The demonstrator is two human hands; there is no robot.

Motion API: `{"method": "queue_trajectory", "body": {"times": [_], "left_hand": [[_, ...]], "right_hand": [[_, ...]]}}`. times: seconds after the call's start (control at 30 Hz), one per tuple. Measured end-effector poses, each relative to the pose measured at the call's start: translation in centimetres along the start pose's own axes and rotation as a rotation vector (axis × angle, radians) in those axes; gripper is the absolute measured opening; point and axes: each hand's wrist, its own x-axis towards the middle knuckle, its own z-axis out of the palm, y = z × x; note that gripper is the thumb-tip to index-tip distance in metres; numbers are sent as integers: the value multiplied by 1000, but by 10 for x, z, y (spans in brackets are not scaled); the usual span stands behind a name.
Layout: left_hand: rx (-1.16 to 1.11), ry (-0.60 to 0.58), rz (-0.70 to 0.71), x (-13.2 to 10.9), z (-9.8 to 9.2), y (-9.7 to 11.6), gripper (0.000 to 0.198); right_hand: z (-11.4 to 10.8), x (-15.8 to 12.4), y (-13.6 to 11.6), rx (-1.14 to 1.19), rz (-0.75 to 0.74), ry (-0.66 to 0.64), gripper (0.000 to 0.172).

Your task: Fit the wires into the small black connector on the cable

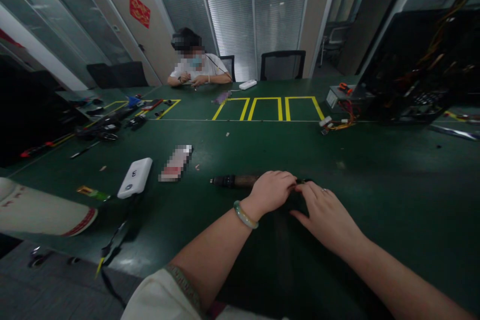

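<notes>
We see a dark cylindrical tool point(234, 181) with a ribbed black nose lying on the green rubber bench mat point(393, 175), its right end under our left hand point(272, 195), curled closed over it, while our right hand point(326, 215), fingers half-bent, touches that end, its grip unclear.

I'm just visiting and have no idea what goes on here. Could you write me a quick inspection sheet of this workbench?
Surface: green work mat, yellow tape outlines at the far side.
Job's things: dark cylindrical tool, one end under the hands.
Clutter: white plastic case, blurred package, small tools at far left.
Hands: left hand over the tool; right hand beside it, fingertips at its end.
Cables: red-and-yellow wire bundle by a power supply unit.
Surroundings: seated co-worker, office chair, glass partition.
</notes>
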Motion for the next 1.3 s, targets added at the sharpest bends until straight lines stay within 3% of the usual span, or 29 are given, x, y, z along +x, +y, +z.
{"method": "queue_trajectory", "body": {"times": [0.1,0.2,0.37,0.67,0.83,0.93,1.07,1.3], "left_hand": [[-32,9,19,-1,-3,1,15],[-34,7,26,-1,-6,2,17],[-12,16,0,-1,-7,4,19],[5,3,8,0,-5,3,18],[14,-5,-20,-1,-2,5,28],[37,8,-54,-1,1,7,17],[60,30,-53,0,2,8,2],[-23,42,-42,0,1,5,6]], "right_hand": [[3,5,24,-37,46,-70,29],[-3,14,49,83,63,-192,22],[-6,20,57,405,181,-335,22],[17,21,56,677,321,-219,24],[10,22,56,543,331,-125,24],[7,21,55,489,321,-93,21],[10,20,56,490,338,-101,19],[9,20,57,467,277,-149,15]]}}
